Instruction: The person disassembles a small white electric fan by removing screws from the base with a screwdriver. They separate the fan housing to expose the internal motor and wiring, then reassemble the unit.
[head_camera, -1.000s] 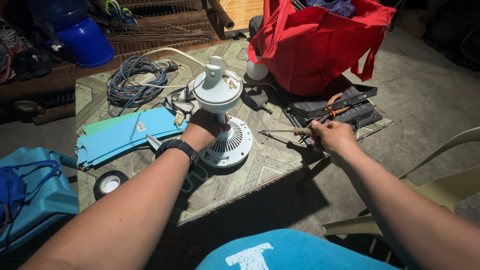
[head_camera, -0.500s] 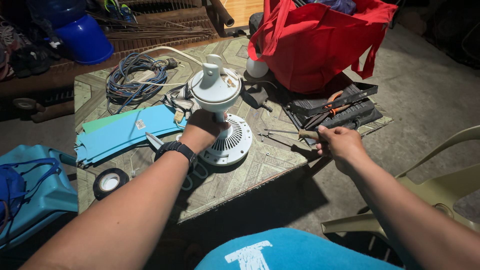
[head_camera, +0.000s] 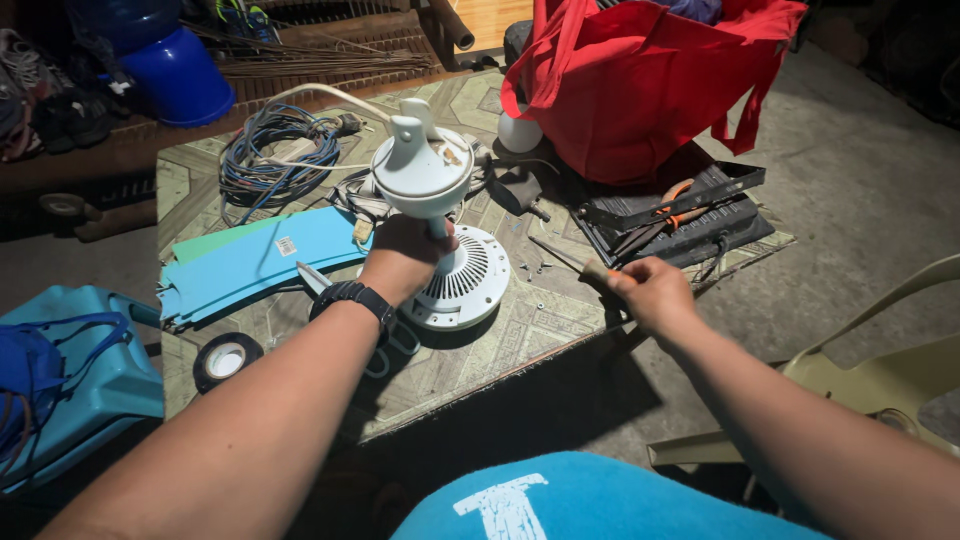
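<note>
A white fan motor housing (head_camera: 422, 165) stands upright on a round vented base (head_camera: 466, 278) in the middle of the patterned tabletop (head_camera: 520, 330). My left hand (head_camera: 405, 255), with a black watch at the wrist, grips the neck between housing and base. My right hand (head_camera: 655, 292) is closed around the orange handle of a screwdriver (head_camera: 570, 262), whose shaft points left and away across the table toward the fan. A pair of scissors (head_camera: 325, 282) lies partly under my left wrist.
A red bag (head_camera: 650, 85) stands at the table's far right beside a black tool tray (head_camera: 690, 215) with pliers. Coiled blue cable (head_camera: 275, 150), blue plastic sheets (head_camera: 260, 262) and a tape roll (head_camera: 225, 360) lie left. A blue case (head_camera: 60, 370) and a beige chair (head_camera: 880, 370) flank the table.
My right hand has drawn back from the tool tray toward the table's near edge, bringing the screwdriver with it. My left hand keeps its grip on the fan.
</note>
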